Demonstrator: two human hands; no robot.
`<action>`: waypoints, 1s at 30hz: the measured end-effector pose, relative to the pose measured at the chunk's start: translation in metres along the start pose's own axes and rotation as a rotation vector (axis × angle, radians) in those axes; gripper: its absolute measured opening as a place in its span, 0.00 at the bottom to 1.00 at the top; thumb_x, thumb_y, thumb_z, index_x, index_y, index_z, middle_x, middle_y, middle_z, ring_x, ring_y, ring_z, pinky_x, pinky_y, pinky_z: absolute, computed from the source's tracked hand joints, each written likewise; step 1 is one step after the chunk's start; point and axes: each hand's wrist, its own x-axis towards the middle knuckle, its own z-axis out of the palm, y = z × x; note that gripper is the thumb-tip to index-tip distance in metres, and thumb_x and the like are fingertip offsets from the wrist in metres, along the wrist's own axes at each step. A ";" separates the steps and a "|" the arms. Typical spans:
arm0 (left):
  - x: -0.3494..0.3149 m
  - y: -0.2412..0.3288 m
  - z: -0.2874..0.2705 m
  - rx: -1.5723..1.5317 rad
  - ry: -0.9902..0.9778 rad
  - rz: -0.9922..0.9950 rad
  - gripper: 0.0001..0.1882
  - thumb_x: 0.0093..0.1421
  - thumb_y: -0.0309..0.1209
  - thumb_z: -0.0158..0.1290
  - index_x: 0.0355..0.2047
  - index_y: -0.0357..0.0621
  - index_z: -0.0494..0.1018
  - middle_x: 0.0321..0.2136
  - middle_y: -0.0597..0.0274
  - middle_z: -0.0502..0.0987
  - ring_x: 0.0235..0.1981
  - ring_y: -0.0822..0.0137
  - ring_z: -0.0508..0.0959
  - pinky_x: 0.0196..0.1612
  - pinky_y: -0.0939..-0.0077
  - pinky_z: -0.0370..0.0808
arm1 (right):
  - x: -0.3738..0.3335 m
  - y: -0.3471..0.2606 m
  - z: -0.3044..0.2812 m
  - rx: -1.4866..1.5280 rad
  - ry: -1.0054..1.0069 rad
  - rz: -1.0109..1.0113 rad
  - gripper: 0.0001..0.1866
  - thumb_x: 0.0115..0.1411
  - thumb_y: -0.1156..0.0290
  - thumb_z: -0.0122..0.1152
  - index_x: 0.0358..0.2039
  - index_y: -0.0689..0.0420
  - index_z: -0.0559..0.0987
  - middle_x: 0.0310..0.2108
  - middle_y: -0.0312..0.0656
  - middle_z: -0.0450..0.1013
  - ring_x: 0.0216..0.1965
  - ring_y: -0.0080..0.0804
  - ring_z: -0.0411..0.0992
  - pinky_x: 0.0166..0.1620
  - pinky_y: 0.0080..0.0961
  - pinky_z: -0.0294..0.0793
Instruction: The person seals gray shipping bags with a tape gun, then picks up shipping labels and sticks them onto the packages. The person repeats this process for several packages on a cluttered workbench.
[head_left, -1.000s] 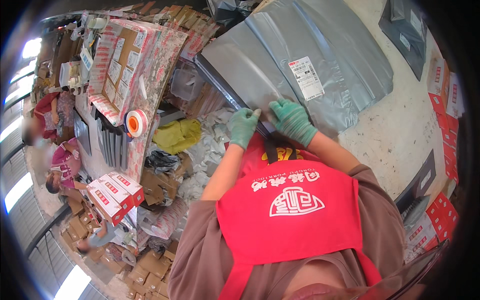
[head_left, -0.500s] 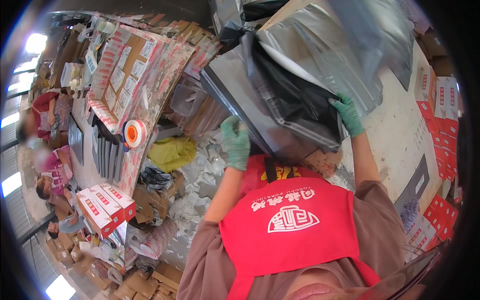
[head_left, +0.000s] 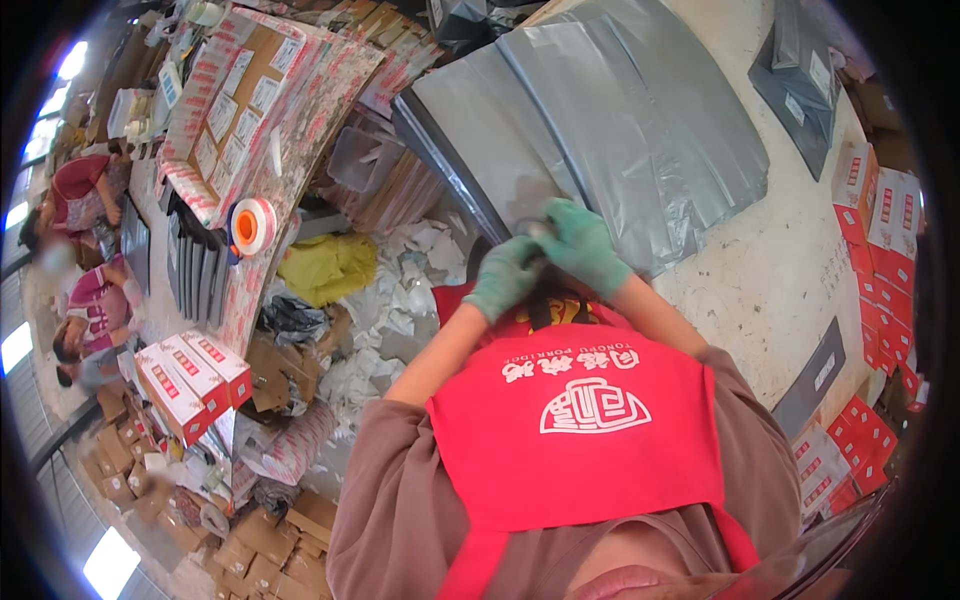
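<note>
My left hand (head_left: 505, 278), in a pale green glove, is at the near edge of a stack of grey plastic mailing bags (head_left: 640, 130). Its fingers are curled and pressed together. Right beside it, my right hand (head_left: 583, 245), gloved the same way, also has its fingertips closed, close to those of the left. Whatever lies between the fingertips is hidden by the gloves. The bags overlap in a fan on the pale table (head_left: 790, 240), their dark folded edge (head_left: 445, 165) toward the left.
Grey labelled parcels (head_left: 800, 95) lie at the table's far right, and a flat grey bag (head_left: 812, 375) nearer. Red and white boxes (head_left: 880, 240) are stacked beyond. Left are a workbench with a tape roll (head_left: 252, 227), a yellow sack (head_left: 328, 268), paper scraps and two people.
The black opened bag that my right hand held is gone from the stack. Both hands have come together at the near edge. The blurred grey thing at upper right is no longer over the stack.
</note>
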 end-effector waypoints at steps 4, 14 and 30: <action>-0.037 -0.068 -0.027 0.066 0.161 -0.245 0.10 0.57 0.29 0.51 0.36 0.39 0.77 0.32 0.51 0.79 0.35 0.56 0.80 0.40 0.67 0.74 | 0.042 -0.019 0.057 -0.245 -0.131 -0.033 0.15 0.56 0.60 0.54 0.38 0.58 0.73 0.34 0.44 0.75 0.35 0.46 0.75 0.38 0.39 0.75; -0.024 -0.073 -0.029 -0.239 0.325 -0.296 0.11 0.61 0.30 0.49 0.41 0.37 0.74 0.32 0.60 0.78 0.29 0.72 0.77 0.31 0.78 0.74 | 0.048 0.024 0.002 0.073 0.004 -0.005 0.09 0.56 0.64 0.53 0.31 0.56 0.72 0.27 0.53 0.73 0.33 0.55 0.72 0.37 0.48 0.69; 0.108 -0.012 0.049 -0.478 0.131 -0.263 0.17 0.58 0.30 0.56 0.47 0.41 0.70 0.34 0.64 0.73 0.33 0.71 0.74 0.33 0.77 0.75 | -0.025 0.192 -0.143 1.117 0.703 0.621 0.17 0.65 0.59 0.47 0.44 0.59 0.75 0.38 0.42 0.73 0.35 0.31 0.73 0.37 0.25 0.74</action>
